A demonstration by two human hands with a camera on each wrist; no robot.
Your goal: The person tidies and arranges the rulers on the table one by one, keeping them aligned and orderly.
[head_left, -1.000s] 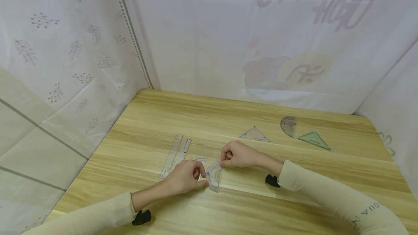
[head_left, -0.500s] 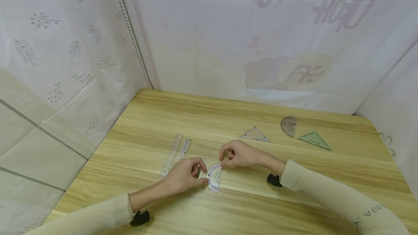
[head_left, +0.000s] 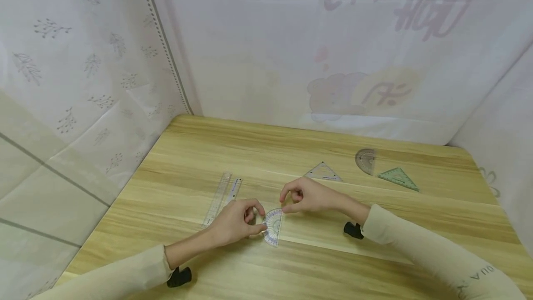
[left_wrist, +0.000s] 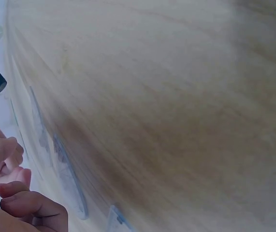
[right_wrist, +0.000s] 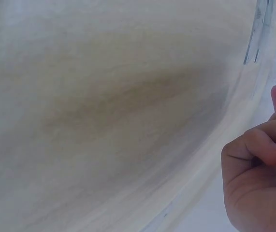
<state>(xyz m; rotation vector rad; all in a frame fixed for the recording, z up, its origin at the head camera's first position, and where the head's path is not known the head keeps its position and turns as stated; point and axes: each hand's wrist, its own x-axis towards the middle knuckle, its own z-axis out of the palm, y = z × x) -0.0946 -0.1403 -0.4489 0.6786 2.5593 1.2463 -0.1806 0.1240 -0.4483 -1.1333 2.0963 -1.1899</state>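
A clear protractor (head_left: 273, 229) with purplish markings is between my hands in the head view, its straight edge to the right. My left hand (head_left: 233, 221) meets its curved edge with the thumb; the index fingertip is close above, apart from the thumb. My right hand (head_left: 310, 196) pinches the protractor's far corner between thumb and index finger. Whether the protractor lies flat or is slightly raised I cannot tell. In the wrist views, curled fingers of the left hand (left_wrist: 34, 210) and the right hand (right_wrist: 258, 169) show at the frame edges.
Two clear rulers (head_left: 215, 203) lie left, partly behind my left hand. Beyond my right hand are a clear set square (head_left: 324, 178), a grey protractor (head_left: 364, 162) and a green set square (head_left: 398, 179). A patterned cloth (head_left: 250, 59) hangs behind the wooden table (head_left: 266, 138).
My left hand has shifted slightly right relative to the rulers. A second clear protractor, seen earlier behind it, is now mostly hidden. The held protractor's markings look sharper.
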